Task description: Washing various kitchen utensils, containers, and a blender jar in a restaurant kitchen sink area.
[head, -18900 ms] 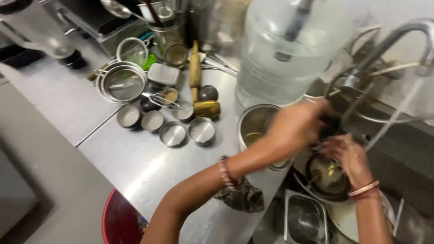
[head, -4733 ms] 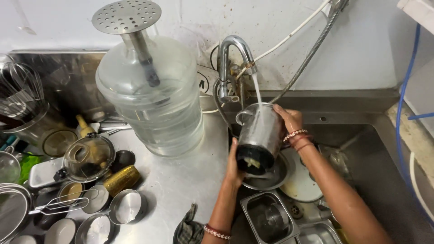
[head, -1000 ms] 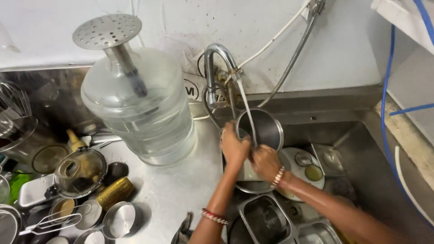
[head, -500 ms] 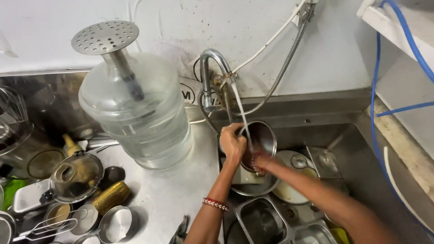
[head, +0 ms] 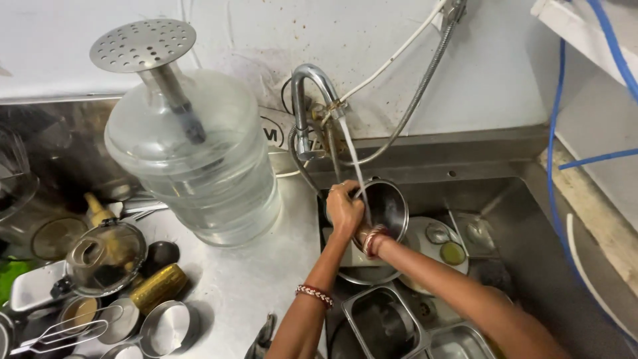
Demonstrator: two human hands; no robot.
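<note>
Over the sink (head: 531,219), directly ahead of you: one round steel pot (head: 384,207), tipped on its side so its open mouth faces you and its axis runs from you toward the back wall. Water from the curved tap (head: 307,100) falls in a thin stream onto its rim.

Your left hand (head: 343,207) is closed on the pot's left rim and is the nearer hand in plain sight. Your right hand (head: 364,234) reaches in at the lower edge of the mouth; its fingers are hidden by the wrist and bangles, so you cannot tell how it is set.

Below the pot: a steel bowl (head: 359,269), a white plate (head: 432,249) with small lids, and rectangular steel pans (head: 385,322).

Worktop (head: 266,279), to your left: one large clear water jug (head: 199,166) bearing an upturned perforated steel disc; a brass-coloured canister (head: 157,287) lying flat; small steel cups (head: 163,327); a green packet at the far left edge, its label unreadable. A round dark sticker sits on the wall behind the tap.
</note>
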